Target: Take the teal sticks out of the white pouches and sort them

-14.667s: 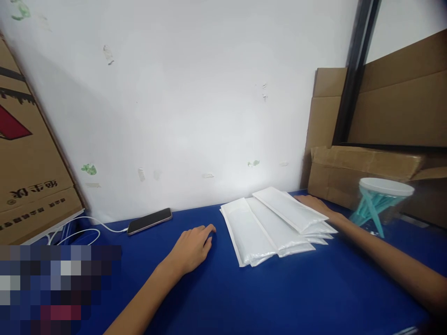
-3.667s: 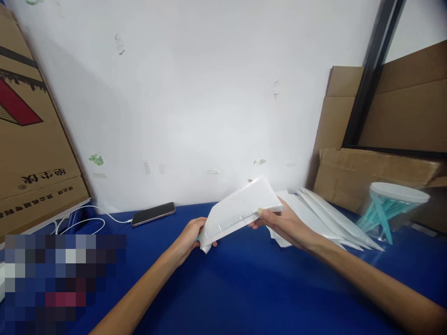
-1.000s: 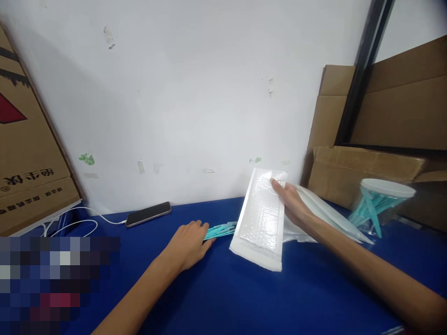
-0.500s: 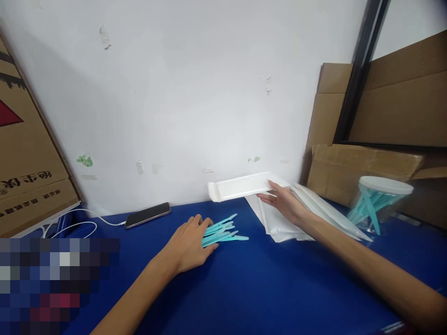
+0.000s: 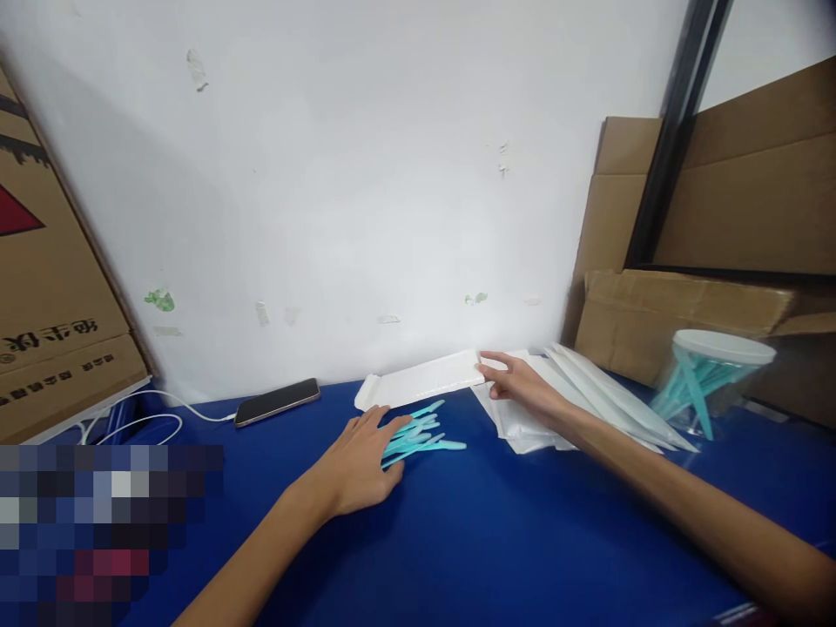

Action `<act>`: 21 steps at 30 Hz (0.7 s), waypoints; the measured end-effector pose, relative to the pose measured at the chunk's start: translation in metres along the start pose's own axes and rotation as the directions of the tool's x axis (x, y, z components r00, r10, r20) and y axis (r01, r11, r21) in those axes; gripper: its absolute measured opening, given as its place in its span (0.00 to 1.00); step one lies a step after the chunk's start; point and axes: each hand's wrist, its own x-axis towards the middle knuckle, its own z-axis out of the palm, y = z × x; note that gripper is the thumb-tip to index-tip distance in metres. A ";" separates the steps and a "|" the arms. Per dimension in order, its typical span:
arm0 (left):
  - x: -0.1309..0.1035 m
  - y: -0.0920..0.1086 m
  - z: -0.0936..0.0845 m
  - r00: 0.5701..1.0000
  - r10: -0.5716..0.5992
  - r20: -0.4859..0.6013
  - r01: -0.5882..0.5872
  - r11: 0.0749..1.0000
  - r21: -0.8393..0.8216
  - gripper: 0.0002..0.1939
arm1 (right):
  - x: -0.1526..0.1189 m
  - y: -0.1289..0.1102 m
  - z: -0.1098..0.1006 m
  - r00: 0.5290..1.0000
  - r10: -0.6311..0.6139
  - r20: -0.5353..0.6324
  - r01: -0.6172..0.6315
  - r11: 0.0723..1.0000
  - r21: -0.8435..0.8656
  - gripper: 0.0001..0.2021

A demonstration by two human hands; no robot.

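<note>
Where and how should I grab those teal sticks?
Probably around the teal sticks' exposed middle, bringing your grip from the right: they lie roughly side by side on the blue table, right ends fanned out and uncovered, while the left hand covers the left ends.

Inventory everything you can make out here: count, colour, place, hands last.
Table: one, blue, across the bottom.
Wall: one, white, behind the table.
Loose mailer: one, white, by the wall.
Teal sticks: several, teal, in front of the loose mailer.
Other mailers: several, white, overlapping, right of centre.
Container: one, clear with white top, at right, more teal sticks inside.
Phone: one, black screen, rear left.
Cable: one, white, plugged into the phone.
Printed box: one, brown, far left.
Plain cardboard: several, brown, rear right.
Frame: one, black, rear right.
Lower left corner: pixelated, cannot tell.
Left hand: one, bare, over teal sticks.
Right hand: one, bare, at loose mailer's right end.
</note>
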 end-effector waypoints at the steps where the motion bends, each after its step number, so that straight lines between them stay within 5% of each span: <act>1: 0.000 0.000 0.000 1.000 -0.009 0.011 0.009 1.000 -0.016 0.33 | 0.000 0.000 0.000 1.000 -0.002 -0.007 0.002 1.000 -0.001 0.34; 5: 0.001 -0.001 0.004 0.999 -0.033 -0.008 0.032 0.998 -0.054 0.35 | 0.000 -0.001 -0.002 0.997 -0.026 0.075 0.026 1.000 0.003 0.34; 8: 0.003 -0.001 0.006 0.999 -0.021 -0.045 0.019 0.999 -0.046 0.36 | 0.001 0.001 0.000 0.991 -0.105 0.085 0.122 0.969 -0.217 0.30; 11: 0.005 0.000 0.008 0.997 0.014 -0.082 -0.016 1.000 -0.026 0.35 | 0.001 0.007 0.005 0.945 -0.317 0.075 0.296 0.739 -0.605 0.26; 14: 0.007 -0.002 0.008 0.993 0.062 -0.104 -0.064 0.998 -0.016 0.31 | -0.001 0.016 0.008 0.869 -0.445 0.217 0.434 0.473 -0.767 0.25; 17: 0.008 -0.004 0.008 0.987 0.114 -0.113 -0.118 0.993 -0.029 0.26 | -0.002 0.022 0.007 0.836 -0.415 0.360 0.515 0.361 -0.778 0.23; 21: 0.008 -0.001 0.008 0.980 0.162 -0.111 -0.169 0.984 -0.059 0.22 | -0.001 0.024 0.004 0.824 -0.391 0.411 0.526 0.253 -0.812 0.23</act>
